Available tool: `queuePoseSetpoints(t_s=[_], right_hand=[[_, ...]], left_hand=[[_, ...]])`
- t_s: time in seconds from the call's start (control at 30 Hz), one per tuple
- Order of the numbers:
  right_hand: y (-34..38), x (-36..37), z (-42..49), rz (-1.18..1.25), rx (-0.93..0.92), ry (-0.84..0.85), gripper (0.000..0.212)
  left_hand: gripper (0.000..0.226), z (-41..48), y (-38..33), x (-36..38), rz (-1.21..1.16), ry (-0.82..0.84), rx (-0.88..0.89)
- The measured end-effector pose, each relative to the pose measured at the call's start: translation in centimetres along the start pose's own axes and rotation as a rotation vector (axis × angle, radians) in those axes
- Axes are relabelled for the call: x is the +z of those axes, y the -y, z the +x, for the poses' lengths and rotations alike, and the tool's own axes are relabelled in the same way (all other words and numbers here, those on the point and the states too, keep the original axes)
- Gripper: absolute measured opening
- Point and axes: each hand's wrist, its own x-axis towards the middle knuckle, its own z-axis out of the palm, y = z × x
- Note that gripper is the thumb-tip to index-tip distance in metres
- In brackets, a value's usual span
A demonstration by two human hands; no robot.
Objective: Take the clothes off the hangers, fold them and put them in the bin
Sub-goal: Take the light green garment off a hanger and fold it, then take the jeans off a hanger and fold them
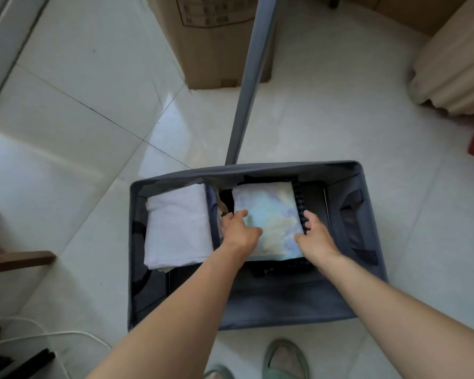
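- Left hand [240, 228] grips the left edge of the folded pastel garment [271, 214]; right hand [316, 236] grips its right edge.
- Garment lies inside the grey bin [257, 305] (on dark clothes [279, 268]), beside a folded white garment [175, 225].

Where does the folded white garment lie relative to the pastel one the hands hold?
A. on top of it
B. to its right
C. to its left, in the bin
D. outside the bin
C: the white garment sits in the bin, left of the pastel garment.
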Motion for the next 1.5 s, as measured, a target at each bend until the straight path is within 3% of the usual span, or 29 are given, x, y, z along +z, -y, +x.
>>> queuePoseSetpoints(t_s=[0.33,0.57,0.87,1.07,1.23,1.5], right_hand=[[8.5,-6.3,-14.3,0.240,-0.047,0.001,0.033],[15.9,-13.5,-29.5,0.510,-0.212,0.017,0.021],[20.4,-23.4,-51.3,0.526,-0.472,0.011,0.015],[18.5,-29.3,-64.0,0.457,-0.614,-0.113,0.017],[15.8,-33.6,-70.8,0.488,-0.690,-0.253,0.017],[8.8,-40.0,-77.4,0.577,-0.705,-0.429,0.016]], left_hand=[[0.028,-15.3,-8.6,-3.3,-0.477,0.131,-0.089],[0.021,-30.5,-17.3,-7.6,-0.651,0.199,0.075],[0.019,-51.7,-24.7,-13.1,-0.596,0.311,0.352],[0.018,-64.7,-26.4,-14.1,-0.414,0.394,0.534],[0.018,-72.3,-27.7,-12.3,-0.282,0.492,0.699],[0.021,-79.8,-29.1,-4.9,-0.173,0.624,0.811]])
